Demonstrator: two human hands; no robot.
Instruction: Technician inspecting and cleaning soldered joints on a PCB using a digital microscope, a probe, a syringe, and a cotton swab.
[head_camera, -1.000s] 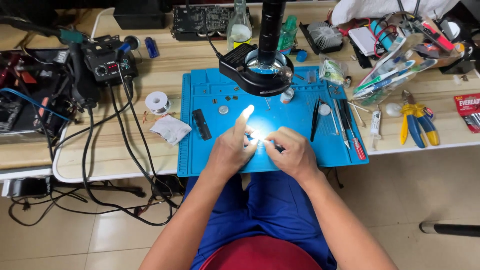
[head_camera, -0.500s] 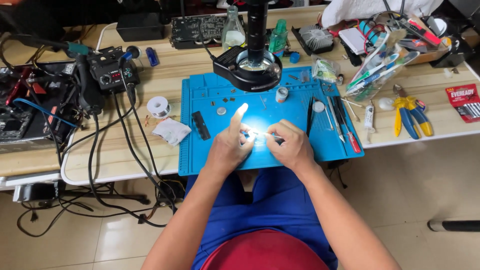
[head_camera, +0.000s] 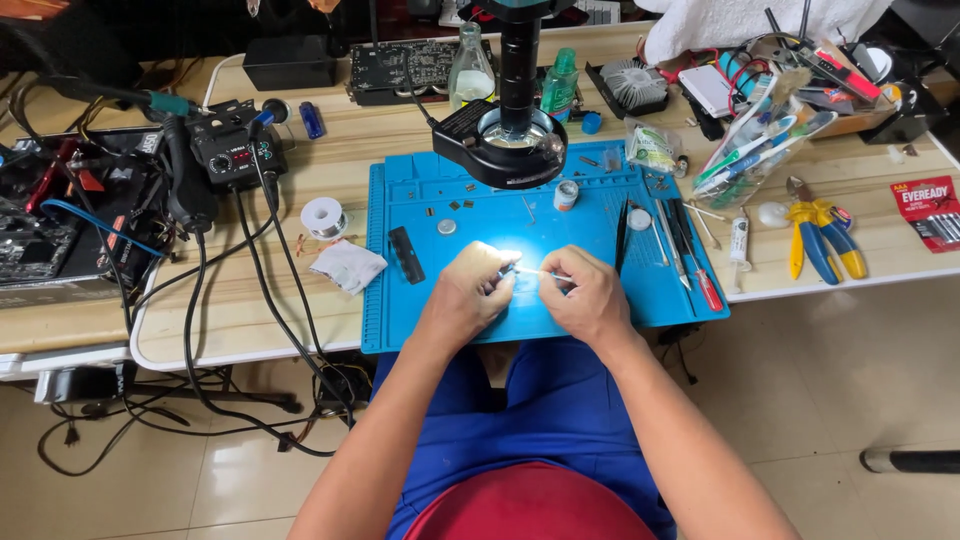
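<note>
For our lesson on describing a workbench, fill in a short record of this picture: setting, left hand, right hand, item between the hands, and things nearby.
Setting: wooden bench with a blue work mat under a ring-lit magnifier
Left hand: left hand resting on the mat, fingers pinched at a thin white stick
Right hand: right hand gripping the stick's other end
Item between hands: too small and overexposed to identify further
Nearby: solder spool, yellow-handled pliers, tweezers, glass bottle
</note>
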